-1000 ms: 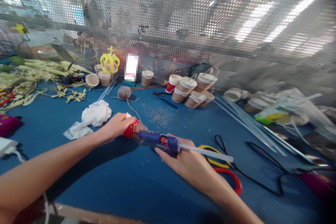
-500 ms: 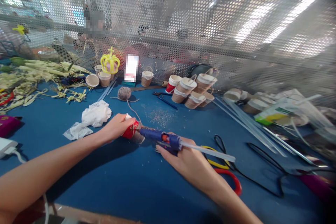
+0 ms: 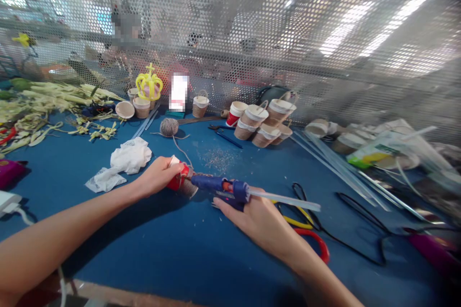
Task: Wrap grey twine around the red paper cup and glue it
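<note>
My left hand (image 3: 158, 174) is closed around a red paper cup (image 3: 176, 180) that lies tilted on its side. Grey-brown yarn wraps the cup's lower part, and a strand runs from it back to a ball of yarn (image 3: 169, 127). In my right hand (image 3: 261, 216) is a blue hot glue gun (image 3: 219, 186), its nozzle at the yarn-wrapped side of the cup. A clear glue stick (image 3: 288, 199) sticks out of the gun's back end. Whether the nozzle touches the cup I cannot tell.
Several yarn-wrapped cups (image 3: 264, 133) stand at the back near a mesh screen (image 3: 216, 19). Crumpled white tissue (image 3: 130, 156) lies left of the cup. Scissors with red and yellow handles (image 3: 319, 240) and a black cable (image 3: 345, 248) are beside my right forearm. Glue sticks (image 3: 334, 168) lie right.
The whole view has shifted very slightly. Both hands keep their hold, with the glue gun's nozzle staying at the cup.
</note>
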`<state>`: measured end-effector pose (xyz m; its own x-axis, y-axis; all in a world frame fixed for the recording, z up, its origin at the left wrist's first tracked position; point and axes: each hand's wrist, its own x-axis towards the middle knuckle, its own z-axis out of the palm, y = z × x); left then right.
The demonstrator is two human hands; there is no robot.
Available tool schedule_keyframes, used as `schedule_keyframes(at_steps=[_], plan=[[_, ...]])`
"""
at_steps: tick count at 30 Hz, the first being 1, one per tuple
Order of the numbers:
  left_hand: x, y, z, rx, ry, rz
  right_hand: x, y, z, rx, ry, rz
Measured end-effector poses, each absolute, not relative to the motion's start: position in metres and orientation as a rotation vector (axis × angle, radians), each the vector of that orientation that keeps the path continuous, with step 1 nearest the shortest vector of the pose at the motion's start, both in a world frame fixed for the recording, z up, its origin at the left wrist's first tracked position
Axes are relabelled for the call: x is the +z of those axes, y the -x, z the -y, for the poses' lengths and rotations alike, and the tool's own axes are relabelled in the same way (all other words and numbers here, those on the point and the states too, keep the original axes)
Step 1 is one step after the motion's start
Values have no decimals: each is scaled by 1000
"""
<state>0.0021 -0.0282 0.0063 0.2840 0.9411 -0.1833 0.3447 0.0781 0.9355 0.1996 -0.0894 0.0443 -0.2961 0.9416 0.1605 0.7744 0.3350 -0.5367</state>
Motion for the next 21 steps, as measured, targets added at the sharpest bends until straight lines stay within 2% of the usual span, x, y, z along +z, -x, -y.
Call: schedule_keyframes(at_steps=[21], plan=[[3,-1,28,723,-1471,-1163,46,-201,90,661,1573,2045]])
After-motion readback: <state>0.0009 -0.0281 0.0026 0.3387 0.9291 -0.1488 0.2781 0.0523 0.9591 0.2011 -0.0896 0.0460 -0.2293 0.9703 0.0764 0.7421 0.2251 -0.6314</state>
